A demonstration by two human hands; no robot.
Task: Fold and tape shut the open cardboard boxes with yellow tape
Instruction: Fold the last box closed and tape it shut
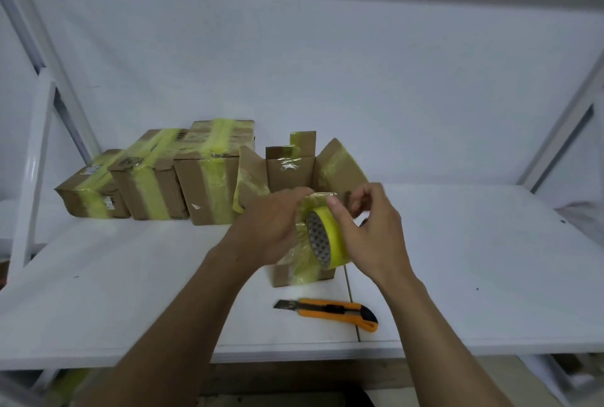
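Head view: at centre our left hand (268, 226) and right hand (369, 230) both curl round the yellow tape roll (328, 240), before the open box (291, 171), flaps up, contents hidden. Three taped boxes (209, 177) stand left; a utility knife (330, 310) lies near the table (474, 259) front edge.

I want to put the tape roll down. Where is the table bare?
Bare table right of the open box and knife, and in front of the taped boxes. Crowded at the open box, where left hand and right hand hold the tape roll.
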